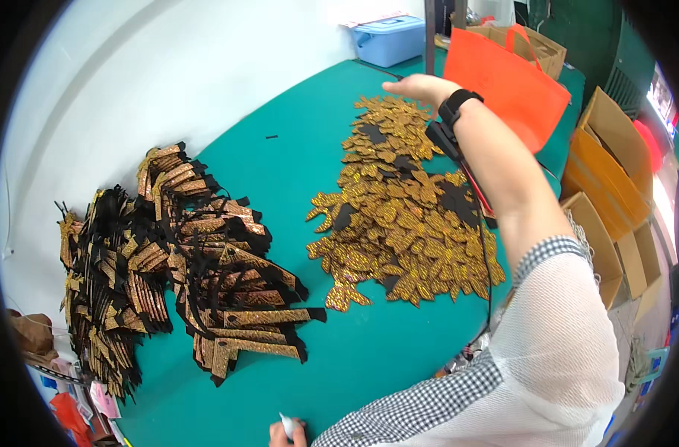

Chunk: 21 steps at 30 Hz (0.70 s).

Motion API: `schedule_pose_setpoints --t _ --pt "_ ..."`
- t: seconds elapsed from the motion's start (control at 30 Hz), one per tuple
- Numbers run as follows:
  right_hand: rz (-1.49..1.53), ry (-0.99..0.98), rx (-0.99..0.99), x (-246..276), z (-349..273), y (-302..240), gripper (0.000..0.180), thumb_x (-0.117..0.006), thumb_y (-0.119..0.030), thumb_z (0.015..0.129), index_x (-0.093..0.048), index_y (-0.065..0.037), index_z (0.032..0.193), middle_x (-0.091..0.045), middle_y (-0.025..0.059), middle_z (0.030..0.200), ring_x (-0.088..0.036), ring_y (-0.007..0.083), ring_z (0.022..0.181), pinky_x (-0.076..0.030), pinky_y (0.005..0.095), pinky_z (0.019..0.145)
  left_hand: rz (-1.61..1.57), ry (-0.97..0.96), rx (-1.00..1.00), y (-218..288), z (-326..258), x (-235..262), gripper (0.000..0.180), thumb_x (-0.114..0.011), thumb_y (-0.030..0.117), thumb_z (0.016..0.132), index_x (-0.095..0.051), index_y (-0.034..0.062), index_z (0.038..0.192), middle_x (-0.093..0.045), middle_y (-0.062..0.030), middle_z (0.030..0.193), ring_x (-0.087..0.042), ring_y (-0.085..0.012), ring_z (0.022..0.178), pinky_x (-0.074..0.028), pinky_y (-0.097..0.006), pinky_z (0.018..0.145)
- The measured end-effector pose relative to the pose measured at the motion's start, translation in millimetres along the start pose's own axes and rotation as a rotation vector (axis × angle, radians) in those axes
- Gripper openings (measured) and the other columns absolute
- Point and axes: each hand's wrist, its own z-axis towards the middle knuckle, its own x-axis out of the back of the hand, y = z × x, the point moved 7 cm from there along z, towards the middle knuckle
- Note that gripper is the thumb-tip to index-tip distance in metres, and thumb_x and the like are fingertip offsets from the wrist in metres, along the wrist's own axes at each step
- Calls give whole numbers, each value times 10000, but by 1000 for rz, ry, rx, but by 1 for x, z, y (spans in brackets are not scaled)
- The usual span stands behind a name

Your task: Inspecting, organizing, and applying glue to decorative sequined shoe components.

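The right hand (421, 88) reaches over the far end of the gold glitter pile (399, 208) on the green table (295, 164); whether its grip is closed I cannot tell. The left hand (286, 430), low at the near edge, pinches a small white object (287, 425). The forearm and its dangling black cable (485, 253) could drag loose pieces out of the heap.

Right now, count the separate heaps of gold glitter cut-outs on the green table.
2. A heap of gold glitter strips with black ribbon lies at the table's left; a heap of leaf-shaped gold glitter pieces lies centre-right, under the outstretched right hand. The arm may hide more.
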Motion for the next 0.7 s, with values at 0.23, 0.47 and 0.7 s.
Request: schedule_pose_setpoints --t 0.23,0.47,0.7 --pt "-235 -64 -27 -76 157 22 868 -369 -690 760 -221 -117 1395 -205 169 1426 -131 283 1335 -128 456 1061 115 138 239 -18 -55 6 255 -550 187 833 -580 -13 990 -547 -175 1050 -530 -317 913 -427 -387 788" --pt "-290 151 -139 -54 211 77 939 -296 -805 680 -147 -241 1415 -69 114 1473 47 260 1363 -21 547 1059 166 77 174 -34 -23 -35 261 -573 209 805 -593 24 988 -560 -172 1013 -531 -316 903 -420 -399 792" --pt "-590 -247 -7 -96 178 35 958 -500 -769 601 -296 -247 1377 -274 86 1424 -227 273 1323 -185 500 1045 302 52 98 -65 -58 -20 271 -596 230 776 -605 60 986 -572 -170 976 -532 -315 893 -414 -412 796"
